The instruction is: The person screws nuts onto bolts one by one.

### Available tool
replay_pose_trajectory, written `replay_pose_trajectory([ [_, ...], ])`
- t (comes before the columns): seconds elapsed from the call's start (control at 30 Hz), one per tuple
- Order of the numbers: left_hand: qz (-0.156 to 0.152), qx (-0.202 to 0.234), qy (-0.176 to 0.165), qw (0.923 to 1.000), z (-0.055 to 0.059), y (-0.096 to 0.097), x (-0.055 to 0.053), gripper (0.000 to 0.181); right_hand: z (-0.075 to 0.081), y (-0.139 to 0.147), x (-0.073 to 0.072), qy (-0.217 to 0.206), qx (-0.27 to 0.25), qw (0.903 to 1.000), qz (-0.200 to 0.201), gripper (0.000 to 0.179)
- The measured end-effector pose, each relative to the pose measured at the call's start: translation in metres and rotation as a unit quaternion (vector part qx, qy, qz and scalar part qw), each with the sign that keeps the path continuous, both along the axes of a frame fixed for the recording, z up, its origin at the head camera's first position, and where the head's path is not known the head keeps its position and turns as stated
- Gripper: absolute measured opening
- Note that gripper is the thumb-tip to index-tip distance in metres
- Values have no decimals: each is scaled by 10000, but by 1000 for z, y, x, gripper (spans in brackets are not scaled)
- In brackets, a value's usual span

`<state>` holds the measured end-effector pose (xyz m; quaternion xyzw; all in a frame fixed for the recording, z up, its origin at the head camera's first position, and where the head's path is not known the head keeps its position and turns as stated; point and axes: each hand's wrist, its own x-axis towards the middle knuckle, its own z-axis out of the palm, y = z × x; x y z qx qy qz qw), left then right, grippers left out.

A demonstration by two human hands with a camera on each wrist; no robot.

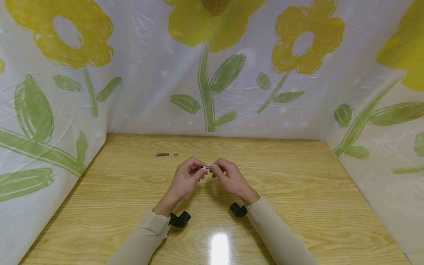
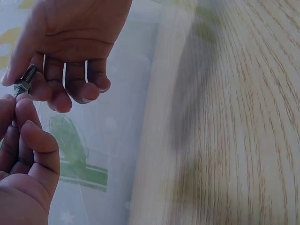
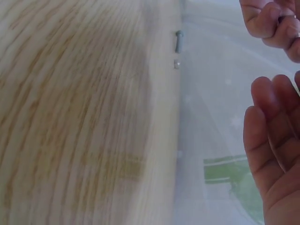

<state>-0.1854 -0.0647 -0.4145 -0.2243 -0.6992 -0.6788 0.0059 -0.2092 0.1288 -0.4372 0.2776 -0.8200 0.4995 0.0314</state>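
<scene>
A metal bolt (image 1: 207,167) spans the small gap between my two hands, held above the table. The left hand (image 1: 186,178) pinches one end with thumb and fingertips. From the other side, the right hand (image 1: 230,178) grips it between thumb and index finger. In the left wrist view, the threaded shank (image 2: 31,72) shows with a nut (image 2: 21,86) around it, close to the left fingertips. Fingers hide the bolt's ends. In the right wrist view, the other fingers of the right hand (image 3: 281,145) extend loosely, and the bolt is not visible there.
Another bolt (image 1: 162,154) lies toward the back left of the wooden table (image 1: 298,206), with a nut (image 1: 176,154) just right of its tip. Flower-printed cloth (image 1: 142,73) stands behind and on both sides. Black wrist-worn pieces (image 1: 180,219) jut from below the sleeves.
</scene>
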Motion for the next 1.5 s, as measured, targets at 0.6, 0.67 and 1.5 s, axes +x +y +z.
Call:
replay_pose_trajectory([
  [0.6,8,-94,-21,10000,6,-1,2,10,0,0,0,-141,-59,9999,27,21],
  [0.67,5,-118,-20,9999,5,-1,2,10,0,0,0,-165,-31,9999,12,21],
  [1.5,-3,-189,-63,9998,2,0,1,8,8,2,-1,-1033,-318,9937,303,24],
])
